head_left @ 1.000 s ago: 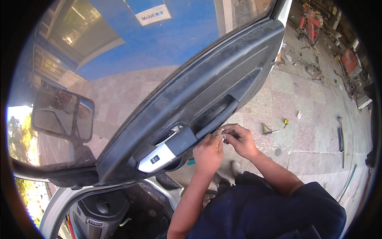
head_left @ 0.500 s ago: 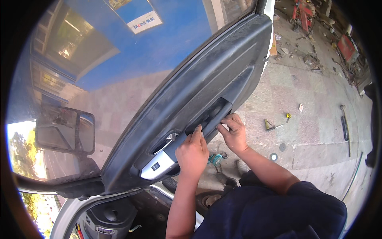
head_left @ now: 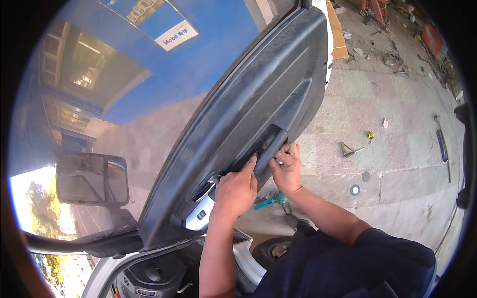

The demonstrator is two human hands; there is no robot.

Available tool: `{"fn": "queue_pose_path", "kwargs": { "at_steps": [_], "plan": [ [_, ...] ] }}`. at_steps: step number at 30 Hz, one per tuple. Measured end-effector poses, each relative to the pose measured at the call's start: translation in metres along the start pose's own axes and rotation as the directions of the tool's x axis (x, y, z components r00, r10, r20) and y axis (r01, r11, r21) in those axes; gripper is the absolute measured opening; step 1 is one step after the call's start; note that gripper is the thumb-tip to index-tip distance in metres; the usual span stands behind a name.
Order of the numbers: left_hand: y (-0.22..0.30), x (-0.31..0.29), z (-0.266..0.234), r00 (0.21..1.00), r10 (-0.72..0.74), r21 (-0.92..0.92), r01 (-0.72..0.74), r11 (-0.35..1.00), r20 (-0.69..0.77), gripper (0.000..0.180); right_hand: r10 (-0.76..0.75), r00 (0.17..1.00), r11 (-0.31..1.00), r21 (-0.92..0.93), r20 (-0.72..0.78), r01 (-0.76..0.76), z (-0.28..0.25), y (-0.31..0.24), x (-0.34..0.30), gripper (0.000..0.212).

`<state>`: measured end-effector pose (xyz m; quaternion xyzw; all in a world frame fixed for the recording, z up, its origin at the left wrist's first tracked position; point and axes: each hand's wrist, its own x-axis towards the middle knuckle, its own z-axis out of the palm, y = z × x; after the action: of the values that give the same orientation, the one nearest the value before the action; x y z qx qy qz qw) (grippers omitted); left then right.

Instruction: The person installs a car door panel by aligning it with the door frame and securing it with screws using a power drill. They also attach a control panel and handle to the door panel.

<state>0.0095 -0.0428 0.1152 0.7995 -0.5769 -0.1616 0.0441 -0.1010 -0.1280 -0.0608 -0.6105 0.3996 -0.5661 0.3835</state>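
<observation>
A dark grey door panel [head_left: 238, 107] of a vehicle stands open before me, with a pull handle [head_left: 275, 144] over a deep recess. My left hand [head_left: 236, 191] lies over the panel's lower part, its index finger stretched into the recess and the other fingers curled, partly hidden. Beside the handle's outer edge, my right hand [head_left: 288, 169] has its fingers pinched together; whatever is between them is hidden. Next to my left hand are the inner door lever [head_left: 208, 186] and a silver switch plate [head_left: 199, 214] with a black switch.
Above the panel is the window glass [head_left: 164, 84], with a side mirror [head_left: 92, 179] beyond it. On the floor lie a teal power tool [head_left: 271, 200], a yellow tape measure [head_left: 370, 134], a disc [head_left: 355, 190] and a long dark tool [head_left: 442, 144]. Cardboard [head_left: 338, 35] stands behind the door.
The whole view has shifted slightly. My left index finger now reaches further into the handle recess. My right hand stays at the handle's edge, its fingers slightly rearranged.
</observation>
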Motion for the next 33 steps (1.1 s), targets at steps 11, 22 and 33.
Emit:
{"fn": "queue_pose_path", "kwargs": {
  "at_steps": [11,22,33],
  "plan": [
    [0.015,0.003,-0.001,0.997,-0.061,0.079,0.057,0.995,0.047,0.062,-0.036,0.998,0.999,-0.021,-0.051,0.035,0.009,-0.003,-0.007,0.038],
    [0.013,0.005,0.004,0.999,-0.044,0.134,0.041,0.99,0.023,0.062,0.029,0.996,1.0,-0.009,-0.081,-0.029,0.017,-0.008,-0.007,0.034],
    [0.012,0.002,0.007,1.0,-0.017,0.151,0.02,0.988,-0.021,0.059,0.001,0.996,0.999,-0.049,-0.087,-0.006,0.017,-0.004,-0.005,0.024]
  ]
}}
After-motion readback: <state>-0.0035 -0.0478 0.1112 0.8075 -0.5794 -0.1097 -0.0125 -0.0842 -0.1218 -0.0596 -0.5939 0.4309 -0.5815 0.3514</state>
